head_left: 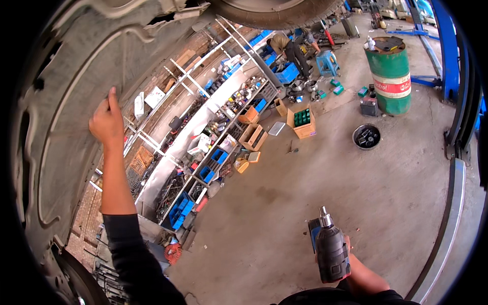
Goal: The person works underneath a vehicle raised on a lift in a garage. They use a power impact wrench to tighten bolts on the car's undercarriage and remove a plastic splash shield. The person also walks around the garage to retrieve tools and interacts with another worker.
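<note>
My right hand point(348, 249) grips a black cordless impact wrench point(333, 254) at the lower right, mostly hidden behind the tool's body. A silver socket point(326, 217) on its nose points away from me, apart from any other thing. My left arm is raised at the left, and my left hand point(108, 122) is by the grey underside panel point(76, 127) of a lifted vehicle. Its fingers are curled in, with one digit straight up toward the panel. Whether anything small is inside those fingers, or whether they touch the panel, I cannot tell.
A tyre point(274, 15) hangs overhead. Shelves with blue bins point(181, 209) and parts run along the left. Beyond are cardboard boxes point(305, 131), a round black pan point(366, 136), a green drum point(389, 71) and a blue lift post point(450, 51). Another person point(292, 51) bends over at the back.
</note>
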